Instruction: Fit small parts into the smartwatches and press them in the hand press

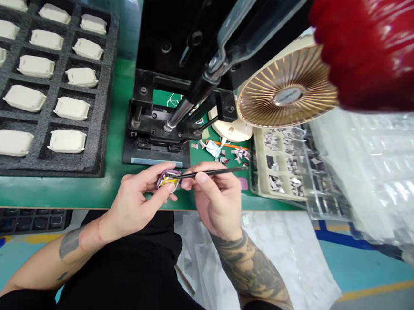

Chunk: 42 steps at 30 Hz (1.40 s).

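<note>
The left hand (135, 204) has its grip closed, thumb and fingers pinching a small yellow-and-purple foil part (168, 180) just above the front edge of the green bench (118, 183), and the part is too small to read in any detail. The right hand (215, 197) is clamped on slim black tweezers (212, 172), whose long axis runs almost level across the view, from the far side of that hand leftward to the part. The tips reach the part's right edge, so the part lies directly left of the right hand's grip and sits in the left hand, the nearer of the two. The hands are close together, with nothing between them but the tweezers. Beyond them stands a black press (155, 130) on the bench, its steel columns rising behind the part, and loose paper-like scraps (230, 154) lie just past the tweezers. To the left, a dark foam tray (101, 134) holds rows of white moulded shells (72, 108). To the right sit a beige sorting tray (260, 170) of small pieces, a ribbed copper-coloured disc (287, 86) and clear plastic blister trays (372, 161), while a blurred red object (373, 37) fills the top corner
</note>
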Each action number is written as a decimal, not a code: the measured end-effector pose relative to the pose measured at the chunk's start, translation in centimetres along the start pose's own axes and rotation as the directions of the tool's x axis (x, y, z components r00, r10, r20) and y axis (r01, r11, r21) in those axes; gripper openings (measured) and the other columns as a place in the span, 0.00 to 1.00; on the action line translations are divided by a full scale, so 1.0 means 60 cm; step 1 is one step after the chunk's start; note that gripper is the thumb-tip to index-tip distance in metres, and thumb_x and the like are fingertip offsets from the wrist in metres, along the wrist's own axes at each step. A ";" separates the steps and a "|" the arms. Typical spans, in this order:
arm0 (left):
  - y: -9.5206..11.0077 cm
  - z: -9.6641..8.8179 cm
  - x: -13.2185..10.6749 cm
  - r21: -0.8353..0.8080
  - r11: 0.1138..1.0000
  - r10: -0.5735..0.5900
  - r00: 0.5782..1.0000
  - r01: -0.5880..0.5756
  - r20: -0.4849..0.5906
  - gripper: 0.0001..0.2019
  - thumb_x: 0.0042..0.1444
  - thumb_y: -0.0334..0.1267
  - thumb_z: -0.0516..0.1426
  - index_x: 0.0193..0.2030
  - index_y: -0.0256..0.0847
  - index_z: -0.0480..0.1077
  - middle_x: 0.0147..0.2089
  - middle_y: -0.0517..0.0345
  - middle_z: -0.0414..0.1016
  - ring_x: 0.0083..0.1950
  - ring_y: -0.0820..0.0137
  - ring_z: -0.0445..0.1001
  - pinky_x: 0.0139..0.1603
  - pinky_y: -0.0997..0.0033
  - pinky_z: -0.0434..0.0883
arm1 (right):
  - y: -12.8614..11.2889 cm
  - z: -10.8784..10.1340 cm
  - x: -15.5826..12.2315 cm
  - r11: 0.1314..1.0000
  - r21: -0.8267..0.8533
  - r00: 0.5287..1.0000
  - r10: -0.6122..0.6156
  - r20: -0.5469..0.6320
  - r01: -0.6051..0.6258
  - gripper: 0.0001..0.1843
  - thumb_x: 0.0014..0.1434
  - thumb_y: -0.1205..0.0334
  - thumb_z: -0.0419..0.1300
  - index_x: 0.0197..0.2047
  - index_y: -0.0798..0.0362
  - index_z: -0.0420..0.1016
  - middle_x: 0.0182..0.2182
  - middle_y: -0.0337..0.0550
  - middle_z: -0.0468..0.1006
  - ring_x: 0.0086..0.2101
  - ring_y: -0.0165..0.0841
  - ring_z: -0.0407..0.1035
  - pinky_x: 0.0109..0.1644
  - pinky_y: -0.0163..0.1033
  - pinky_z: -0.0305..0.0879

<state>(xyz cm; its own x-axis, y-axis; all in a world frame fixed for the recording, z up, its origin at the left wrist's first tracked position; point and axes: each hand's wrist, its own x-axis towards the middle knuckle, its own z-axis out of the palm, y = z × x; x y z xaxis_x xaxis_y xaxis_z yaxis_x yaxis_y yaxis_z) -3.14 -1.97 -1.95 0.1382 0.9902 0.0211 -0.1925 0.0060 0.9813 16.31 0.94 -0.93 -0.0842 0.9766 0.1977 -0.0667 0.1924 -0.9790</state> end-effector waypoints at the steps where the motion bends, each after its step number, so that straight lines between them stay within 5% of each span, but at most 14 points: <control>1: 0.000 0.000 0.000 -0.006 1.000 0.004 1.000 -0.004 -0.012 0.21 0.75 0.40 0.67 0.71 0.40 0.79 0.50 0.51 0.92 0.42 0.64 0.92 0.46 0.69 0.90 | 0.001 0.000 -0.003 0.998 0.047 0.999 0.028 0.041 -0.030 0.05 0.74 0.56 0.71 0.49 0.46 0.85 0.37 0.40 0.87 0.30 0.34 0.83 0.34 0.40 0.84; 4: 0.003 0.004 0.004 -0.056 0.998 -0.015 0.998 0.011 -0.068 0.21 0.74 0.41 0.68 0.69 0.38 0.79 0.50 0.49 0.92 0.45 0.63 0.93 0.46 0.70 0.90 | -0.002 -0.003 -0.016 0.989 0.001 0.986 -0.145 0.078 0.145 0.05 0.73 0.58 0.71 0.51 0.44 0.86 0.38 0.43 0.88 0.34 0.38 0.84 0.37 0.46 0.86; 8: 0.005 0.010 0.007 -0.167 0.986 -0.049 0.991 0.027 -0.128 0.21 0.74 0.41 0.69 0.68 0.37 0.78 0.47 0.50 0.91 0.40 0.64 0.92 0.40 0.72 0.89 | -0.005 -0.009 -0.017 0.891 -0.199 0.895 -0.433 -0.107 0.408 0.10 0.70 0.60 0.72 0.54 0.42 0.88 0.39 0.45 0.87 0.39 0.43 0.85 0.40 0.51 0.87; 13: 0.010 0.006 0.007 -0.200 0.979 -0.048 0.993 0.025 -0.108 0.22 0.73 0.43 0.70 0.68 0.37 0.79 0.46 0.50 0.92 0.42 0.62 0.93 0.42 0.69 0.90 | 0.008 -0.009 -0.005 0.958 -0.162 0.958 -0.257 -0.126 0.236 0.07 0.72 0.61 0.72 0.52 0.44 0.87 0.43 0.45 0.88 0.42 0.40 0.86 0.44 0.47 0.89; 19: 0.014 -0.003 0.011 -0.268 0.960 -0.120 0.982 0.078 -0.144 0.23 0.75 0.50 0.68 0.67 0.36 0.80 0.52 0.42 0.92 0.45 0.56 0.94 0.42 0.63 0.91 | -0.017 -0.031 -0.016 0.980 0.094 0.984 -0.179 0.008 0.178 0.05 0.72 0.57 0.72 0.48 0.47 0.84 0.37 0.43 0.86 0.32 0.35 0.82 0.30 0.38 0.81; 24: 0.013 -0.004 0.004 -0.106 0.987 -0.133 0.979 0.117 -0.157 0.23 0.73 0.45 0.71 0.69 0.39 0.79 0.52 0.45 0.92 0.46 0.58 0.93 0.45 0.64 0.91 | -0.094 -0.157 -0.004 0.940 0.168 0.933 -0.323 0.158 0.297 0.10 0.70 0.57 0.71 0.37 0.48 0.77 0.22 0.35 0.75 0.19 0.31 0.68 0.23 0.37 0.68; 27: 0.017 -0.002 -0.002 -0.007 0.993 -0.119 0.982 0.119 -0.145 0.23 0.74 0.47 0.69 0.70 0.40 0.79 0.53 0.47 0.92 0.48 0.57 0.93 0.47 0.61 0.91 | -0.126 -0.273 0.024 0.928 -0.134 0.936 -0.352 -0.005 0.348 0.18 0.65 0.52 0.74 0.31 0.48 0.74 0.19 0.34 0.71 0.18 0.31 0.65 0.24 0.39 0.67; 28: 0.019 -0.002 -0.003 0.013 0.992 -0.123 0.982 0.126 -0.143 0.23 0.74 0.48 0.69 0.70 0.41 0.79 0.53 0.47 0.92 0.49 0.56 0.93 0.48 0.60 0.91 | -0.130 -0.307 0.034 0.883 -0.330 0.895 -0.406 -0.184 0.333 0.18 0.64 0.51 0.76 0.31 0.49 0.75 0.21 0.35 0.74 0.21 0.32 0.68 0.26 0.40 0.69; 30: 0.024 0.001 -0.005 0.042 0.989 -0.132 0.981 0.140 -0.145 0.23 0.74 0.49 0.69 0.70 0.41 0.79 0.53 0.47 0.91 0.49 0.55 0.93 0.48 0.59 0.92 | -0.126 -0.352 0.052 0.724 -0.650 0.601 -0.631 -0.490 0.230 0.15 0.63 0.50 0.76 0.37 0.50 0.80 0.29 0.38 0.79 0.26 0.34 0.75 0.32 0.42 0.74; 31: 0.026 0.002 -0.006 0.055 0.988 -0.137 0.980 0.146 -0.144 0.23 0.74 0.49 0.69 0.70 0.41 0.78 0.54 0.48 0.91 0.50 0.56 0.93 0.49 0.58 0.91 | -0.120 -0.360 0.057 0.664 -0.728 0.461 -0.707 -0.536 0.171 0.14 0.64 0.49 0.76 0.41 0.50 0.82 0.33 0.39 0.81 0.29 0.34 0.78 0.35 0.44 0.76; 32: 0.029 0.003 -0.006 0.066 0.986 -0.140 0.980 0.150 -0.144 0.24 0.74 0.49 0.69 0.70 0.42 0.78 0.54 0.49 0.91 0.50 0.56 0.93 0.51 0.58 0.91 | -0.111 -0.359 0.057 0.623 -0.770 0.384 -0.751 -0.538 0.140 0.14 0.66 0.48 0.75 0.44 0.50 0.84 0.37 0.41 0.83 0.30 0.35 0.79 0.37 0.45 0.78; 34: 0.032 0.005 -0.006 0.086 0.984 -0.140 0.979 0.154 -0.151 0.24 0.73 0.49 0.69 0.70 0.43 0.79 0.54 0.50 0.92 0.49 0.57 0.93 0.52 0.59 0.91 | -0.090 -0.329 0.044 0.576 -0.804 0.434 -0.768 -0.471 0.146 0.13 0.70 0.49 0.72 0.49 0.48 0.85 0.42 0.43 0.85 0.35 0.37 0.82 0.41 0.47 0.80; 38: 0.038 0.008 -0.004 0.124 0.978 -0.147 0.973 0.170 -0.176 0.28 0.72 0.51 0.70 0.74 0.45 0.76 0.54 0.53 0.92 0.50 0.56 0.93 0.52 0.59 0.91 | -0.046 -0.221 -0.004 0.390 -0.846 0.781 -0.623 0.049 0.364 0.12 0.73 0.62 0.68 0.57 0.41 0.86 0.45 0.44 0.88 0.43 0.40 0.83 0.46 0.50 0.82; 42: 0.042 0.008 -0.003 0.205 0.963 -0.138 0.974 0.174 -0.181 0.28 0.72 0.52 0.70 0.73 0.44 0.77 0.54 0.55 0.92 0.49 0.54 0.93 0.51 0.56 0.92 | -0.013 -0.143 -0.015 0.250 -0.793 0.822 -0.311 0.478 0.556 0.16 0.78 0.67 0.61 0.60 0.39 0.83 0.45 0.42 0.88 0.45 0.38 0.81 0.51 0.49 0.79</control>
<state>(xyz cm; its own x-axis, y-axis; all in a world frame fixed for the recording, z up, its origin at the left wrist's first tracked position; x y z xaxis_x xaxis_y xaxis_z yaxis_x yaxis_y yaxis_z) -3.18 -2.18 0.60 -0.0147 0.9887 -0.1493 0.0381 0.1498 0.9880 24.97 0.73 -0.77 -0.5234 0.6970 0.4901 0.7248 0.6666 -0.1740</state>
